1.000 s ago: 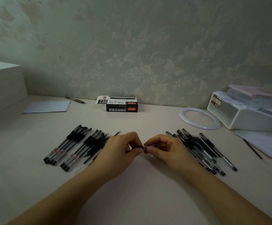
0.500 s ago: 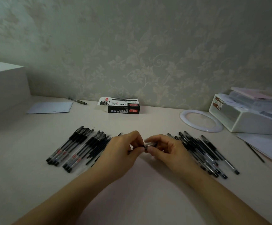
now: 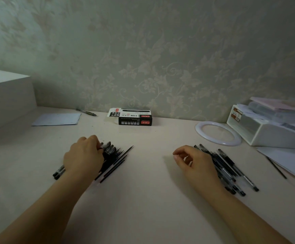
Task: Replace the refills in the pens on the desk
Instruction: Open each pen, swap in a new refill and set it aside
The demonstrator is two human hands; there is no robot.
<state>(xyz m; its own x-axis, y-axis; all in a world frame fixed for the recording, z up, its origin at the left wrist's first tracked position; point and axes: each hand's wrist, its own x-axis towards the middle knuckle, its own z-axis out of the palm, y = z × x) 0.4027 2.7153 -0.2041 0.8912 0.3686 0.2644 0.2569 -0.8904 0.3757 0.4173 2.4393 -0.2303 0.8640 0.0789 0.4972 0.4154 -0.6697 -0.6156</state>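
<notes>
We found the task's pens split into two heaps on the table (image 3: 148, 199): the left pile of pens (image 3: 110, 153), with loose thin refills (image 3: 120, 160) fanned along its right edge, and the right pile of pens (image 3: 231, 170). Both heaps lay with their long axes on a diagonal, the left one running from near-left to far-right, the right one from far-left to near-right. Our left hand (image 3: 84, 156) lay on the left pile, its fingers (image 3: 97, 144) curled at the cap ends; whether they gripped a pen we could not tell. Our right hand (image 3: 195, 162) hovered beside the right pile, loosely curled and holding nothing, so we judged it nearer to the next pen, which lay just to its right. Behind stood a black-and-white refill box (image 3: 134, 118) reading "1120"; the rest of its print was too small to read.
</notes>
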